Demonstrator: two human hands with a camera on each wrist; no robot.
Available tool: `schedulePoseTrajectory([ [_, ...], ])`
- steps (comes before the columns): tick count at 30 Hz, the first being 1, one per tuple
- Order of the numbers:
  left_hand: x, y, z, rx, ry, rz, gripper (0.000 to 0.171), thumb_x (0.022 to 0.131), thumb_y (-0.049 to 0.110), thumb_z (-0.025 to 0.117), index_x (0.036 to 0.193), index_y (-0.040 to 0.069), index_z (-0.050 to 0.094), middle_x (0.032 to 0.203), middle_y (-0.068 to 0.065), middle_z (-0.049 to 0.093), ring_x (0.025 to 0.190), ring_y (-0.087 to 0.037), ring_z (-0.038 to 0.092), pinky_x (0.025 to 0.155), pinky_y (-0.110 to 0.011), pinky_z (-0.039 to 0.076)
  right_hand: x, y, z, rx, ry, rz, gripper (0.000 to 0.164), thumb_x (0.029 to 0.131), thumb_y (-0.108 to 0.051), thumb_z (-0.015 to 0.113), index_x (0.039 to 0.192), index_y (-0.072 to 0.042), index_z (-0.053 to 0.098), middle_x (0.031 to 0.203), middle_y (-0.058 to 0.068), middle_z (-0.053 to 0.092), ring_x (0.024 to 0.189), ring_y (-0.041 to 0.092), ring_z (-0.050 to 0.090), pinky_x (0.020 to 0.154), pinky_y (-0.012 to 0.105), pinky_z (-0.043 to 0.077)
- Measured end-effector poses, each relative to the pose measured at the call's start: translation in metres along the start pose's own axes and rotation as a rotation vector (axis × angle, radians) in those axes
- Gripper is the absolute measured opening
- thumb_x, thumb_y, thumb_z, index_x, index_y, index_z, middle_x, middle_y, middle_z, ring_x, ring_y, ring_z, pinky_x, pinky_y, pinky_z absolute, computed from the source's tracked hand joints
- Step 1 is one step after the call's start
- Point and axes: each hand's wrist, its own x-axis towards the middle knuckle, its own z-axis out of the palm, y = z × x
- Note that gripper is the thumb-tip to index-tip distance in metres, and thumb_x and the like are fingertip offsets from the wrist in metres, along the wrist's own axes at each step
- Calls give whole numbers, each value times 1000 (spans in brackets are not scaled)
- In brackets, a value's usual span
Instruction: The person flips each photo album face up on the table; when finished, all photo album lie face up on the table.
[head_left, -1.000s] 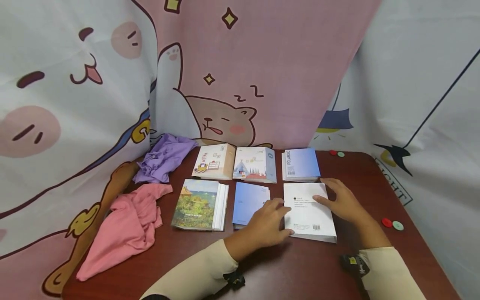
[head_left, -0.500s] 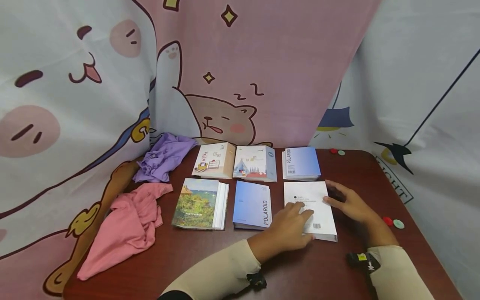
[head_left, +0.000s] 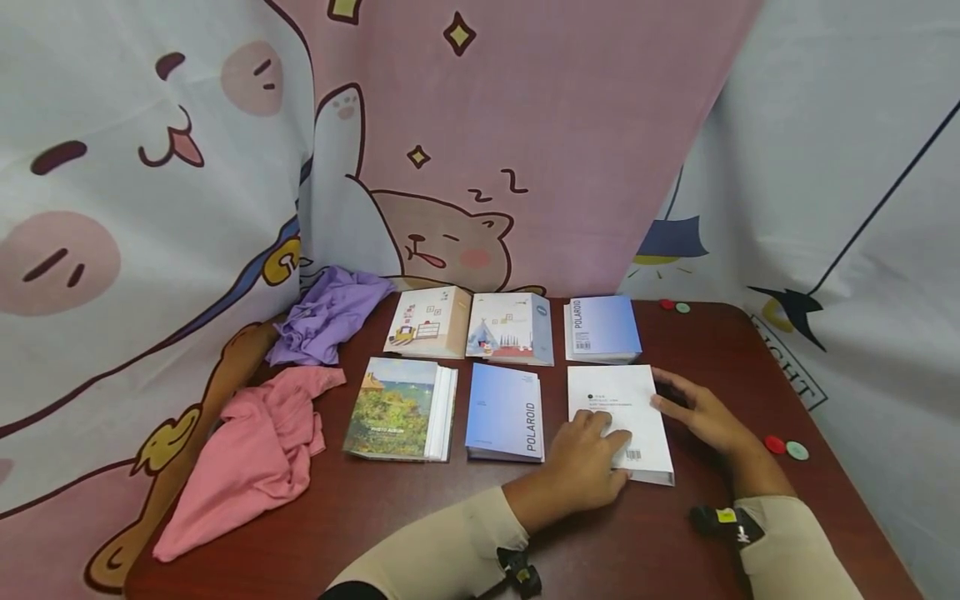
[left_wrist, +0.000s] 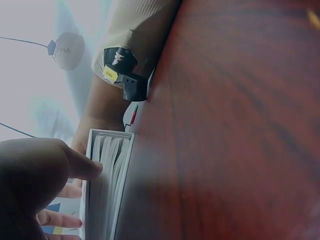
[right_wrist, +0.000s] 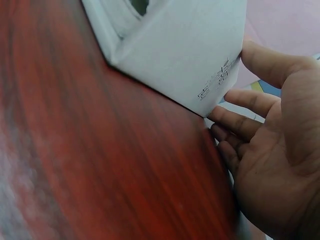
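Observation:
A white photo album (head_left: 617, 433) with small print and a barcode lies on the table. My left hand (head_left: 588, 462) rests over its lower left part, fingers on the cover. In the left wrist view the left thumb (left_wrist: 84, 165) touches the album's open page end (left_wrist: 107, 180). At the right side, my right hand (head_left: 697, 417) touches the album with its thumb near the cover edge. The right wrist view shows that hand's fingers (right_wrist: 235, 122) extended against the album's spine side (right_wrist: 185, 55). Neither hand lifts it.
A blue Polaroid album (head_left: 504, 412) and a landscape-covered photo album (head_left: 393, 408) lie left. Behind are another blue album (head_left: 603, 329) and two illustrated albums, one with a tent (head_left: 506, 329). Pink cloth (head_left: 247, 458) and purple cloth (head_left: 330, 312) lie left; red and green discs (head_left: 797, 451) right.
My left hand has moved right, off the blue Polaroid album's edge and onto the white album. My right hand has shifted slightly right and down. The albums stay put.

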Motion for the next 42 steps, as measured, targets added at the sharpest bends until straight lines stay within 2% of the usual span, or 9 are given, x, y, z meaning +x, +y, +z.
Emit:
schedulePoseTrajectory([
  [13,-3,0,-1,-87,2,-15,49,98,55,74,142,32,69,145,2,64,129,-21,60,93,-34,56,-5,-4,0,-32,44,-35,72,108,-34,69,168,-5,41,169,31,40,152,55,38,117,84,29],
  [16,-5,0,-2,-116,15,-10,49,100,53,73,143,30,67,145,0,63,130,-23,60,94,-35,57,-7,-7,-1,-37,82,-83,67,108,-29,69,167,-8,44,167,27,45,150,31,47,125,52,43],
  [19,-6,-1,-5,-161,39,-3,50,100,50,74,144,28,67,145,-2,64,130,-24,62,96,-34,58,-8,-12,-1,-35,135,-147,63,107,-24,71,165,-10,49,163,24,50,137,0,51,108,14,45],
  [21,-7,-3,-7,-215,48,0,52,100,47,75,146,26,66,146,-3,64,131,-24,62,98,-34,59,-8,-15,-1,-17,168,-197,61,106,-18,72,163,-8,51,159,22,54,127,-11,49,97,4,42],
  [23,-8,-5,-9,-281,52,2,53,100,45,75,148,25,65,148,-5,63,133,-25,62,102,-33,58,-8,-19,-1,7,193,-242,60,104,-11,74,160,-5,53,155,17,56,123,-12,51,93,4,45],
  [26,-11,-9,-11,-370,60,16,56,101,41,74,152,22,62,149,-6,61,135,-25,61,108,-33,56,-8,-24,-3,37,214,-280,62,101,-4,75,159,-4,54,149,-3,59,118,-9,57,88,9,52],
  [30,-13,-15,-12,-440,87,56,61,103,38,73,158,18,56,149,-8,60,134,-24,62,112,-32,53,-12,-32,-8,89,218,-266,68,98,-2,78,161,-5,52,138,-25,60,110,-4,65,81,19,60],
  [36,-14,-22,-14,-537,124,100,75,102,31,75,167,10,42,151,-12,59,135,-20,63,117,-27,49,-12,-40,-14,171,204,-289,71,93,7,79,159,-2,53,137,-19,65,109,2,70,80,22,62],
  [42,-14,-23,-15,-647,120,126,84,103,24,75,172,7,30,158,-15,53,141,-19,59,121,-24,46,-11,-45,-17,370,63,-377,77,92,19,70,162,6,42,155,-6,59,124,6,67,80,27,65],
])
